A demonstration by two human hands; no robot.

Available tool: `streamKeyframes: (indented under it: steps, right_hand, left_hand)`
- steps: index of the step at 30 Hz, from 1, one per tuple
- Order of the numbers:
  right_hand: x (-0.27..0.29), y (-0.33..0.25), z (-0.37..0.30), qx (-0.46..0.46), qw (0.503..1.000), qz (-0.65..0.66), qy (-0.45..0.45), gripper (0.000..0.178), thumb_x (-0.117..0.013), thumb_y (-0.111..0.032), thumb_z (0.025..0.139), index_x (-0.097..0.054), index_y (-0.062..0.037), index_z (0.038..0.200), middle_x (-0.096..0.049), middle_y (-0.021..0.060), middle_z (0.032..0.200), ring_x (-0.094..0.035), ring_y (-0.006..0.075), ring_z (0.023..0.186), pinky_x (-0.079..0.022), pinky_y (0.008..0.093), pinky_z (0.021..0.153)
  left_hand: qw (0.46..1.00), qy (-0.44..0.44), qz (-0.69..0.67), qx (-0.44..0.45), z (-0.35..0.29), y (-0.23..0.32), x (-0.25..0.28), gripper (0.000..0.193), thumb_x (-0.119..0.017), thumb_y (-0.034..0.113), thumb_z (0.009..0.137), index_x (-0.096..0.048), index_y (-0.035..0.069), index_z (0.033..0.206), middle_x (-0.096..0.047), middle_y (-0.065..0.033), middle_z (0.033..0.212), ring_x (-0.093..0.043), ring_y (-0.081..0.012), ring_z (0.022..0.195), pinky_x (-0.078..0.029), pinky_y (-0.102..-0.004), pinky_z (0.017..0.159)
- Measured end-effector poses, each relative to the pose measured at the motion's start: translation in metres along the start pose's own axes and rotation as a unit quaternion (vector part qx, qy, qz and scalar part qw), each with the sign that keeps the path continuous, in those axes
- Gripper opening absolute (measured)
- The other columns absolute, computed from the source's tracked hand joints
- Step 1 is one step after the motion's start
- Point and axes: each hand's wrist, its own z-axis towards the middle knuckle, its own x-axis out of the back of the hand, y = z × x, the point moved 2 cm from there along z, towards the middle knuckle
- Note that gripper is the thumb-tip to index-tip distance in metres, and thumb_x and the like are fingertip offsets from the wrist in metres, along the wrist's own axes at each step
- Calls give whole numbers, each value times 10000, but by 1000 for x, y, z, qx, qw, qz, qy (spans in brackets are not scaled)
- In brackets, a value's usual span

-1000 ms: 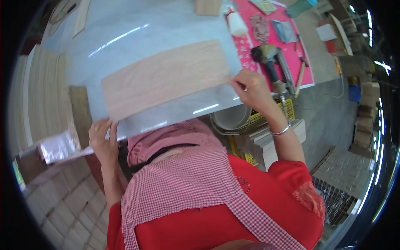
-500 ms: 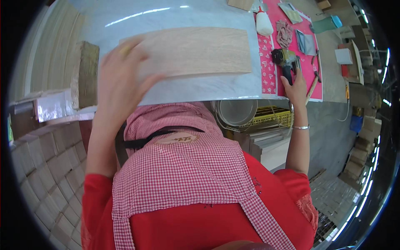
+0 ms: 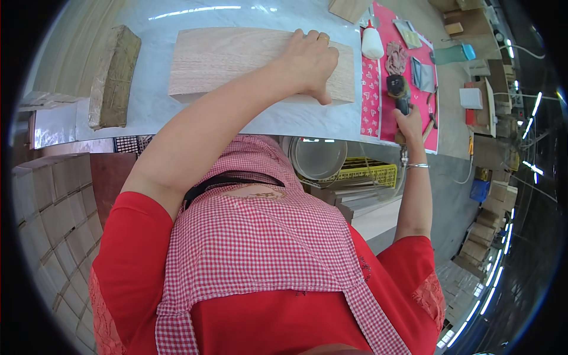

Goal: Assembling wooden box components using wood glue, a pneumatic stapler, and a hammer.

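A long pale wooden board (image 3: 231, 53) lies across the table in front of me; a side face shows below its near edge, and its underside is hidden. Spanning the board's right part is my left hand (image 3: 310, 62), its fingers at the far edge and its thumb at the near edge. My right hand (image 3: 409, 123) is wrapped round the dark handle of a nail gun (image 3: 399, 89) with a black round head. The gun is over the pink mat, and a metal hose fitting (image 3: 404, 155) hangs below the grip.
Left of the board stands a brown tape-wrapped block (image 3: 115, 80) beside stacked boards (image 3: 74, 50). On the pink mat (image 3: 384, 35) are a white glue bottle (image 3: 372, 44), a crumpled cloth (image 3: 396, 58) and a hammer (image 3: 430, 125). A yellow crate (image 3: 373, 171) sits under the table.
My left hand has moved right, from the board's left end to its right part, and now grips across it. My right hand has closed round the nail gun's handle and turned it.
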Motion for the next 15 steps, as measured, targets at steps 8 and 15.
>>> streamKeyframes:
  steps: [8,15]
  right_hand:
    - [85,-67,-76,45,981,166,-89,211,-630,-138,773,-627,44,881,-609,66,618,-592,131,486,-455,292,456]
    - [114,-127,-134,53,965,221,-134,200,-748,-179,858,-650,-5,876,-542,-20,573,-469,61,429,-354,246,396]
  left_hand:
    - [1000,5,-7,-1,-1,1,0,731,-849,438,538,-656,2,1091,-554,-263,1276,-506,-357,1222,-387,-485,1027]
    - [1000,22,5,-6,-1,0,0,723,-844,433,527,-667,22,1096,-562,-259,1268,-510,-362,1215,-386,-486,1021]
